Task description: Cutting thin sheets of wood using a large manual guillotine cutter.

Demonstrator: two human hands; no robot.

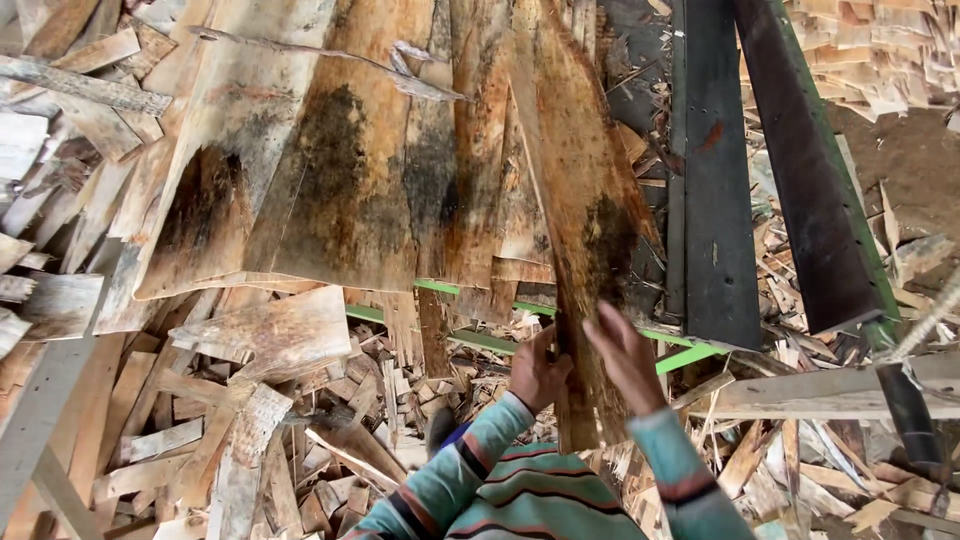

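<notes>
Together, hands [585, 365] grip rough, stained veneer strip [585, 200].

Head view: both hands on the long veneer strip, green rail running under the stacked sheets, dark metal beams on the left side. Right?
Not quite. In the head view the dark metal beams stand on the right side, not the left. The rest holds: left hand and right hand hold the veneer strip, and the green rail runs under the sheets.

Soft, even daylight without harsh shadows; sharp centre, slight blur and stretching at edges.
</notes>
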